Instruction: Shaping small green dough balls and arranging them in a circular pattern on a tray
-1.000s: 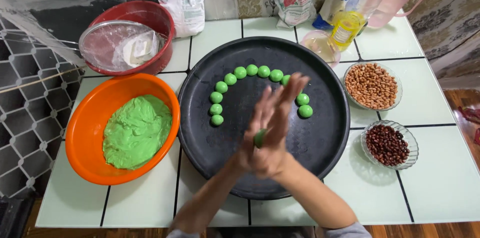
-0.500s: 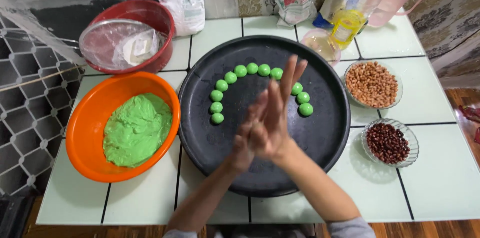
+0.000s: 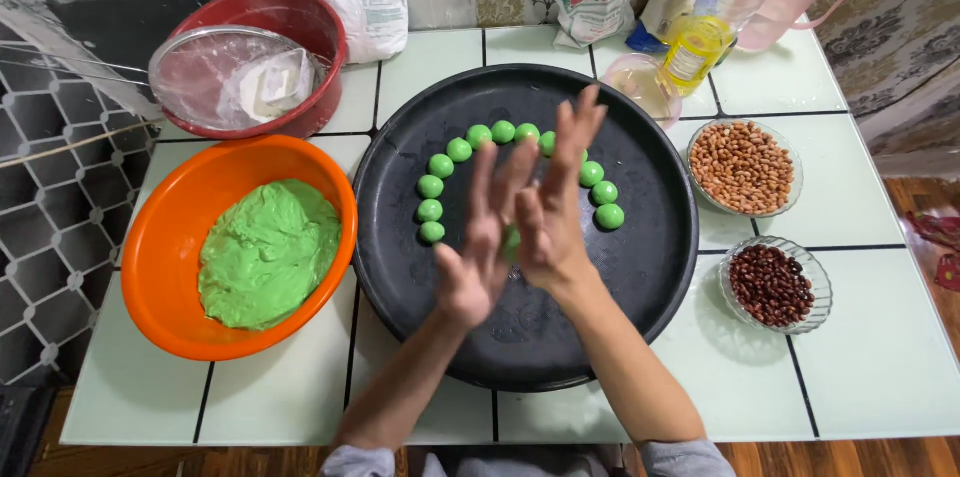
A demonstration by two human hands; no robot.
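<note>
Far to my left I see an orange bowl (image 3: pixel 160 267) holding a mound of green dough (image 3: pixel 266 252); behind it stands a red bowl (image 3: pixel 290 27) with a clear lid (image 3: pixel 232 77) lying in it. Next comes the round black tray (image 3: pixel 640 267), bearing an arc of small green balls (image 3: pixel 470 145) across its far half. Above the tray's middle I find the two hands pressed palm to palm, fingers straight and pointing away from me; the left hand (image 3: pixel 478 249) sits a little lower and nearer, the right hand (image 3: pixel 550 207) higher, its fingertips reaching over the arc. Between the palms a sliver of green, the dough piece (image 3: pixel 512 240), shows just at the gap; both hands press flat on it rather than curl round it; how round it is I cannot tell. Right of the tray stand a glass dish of pale peanuts (image 3: pixel 742 165) and, nearer me, a glass dish of dark red beans (image 3: pixel 770 284).
</note>
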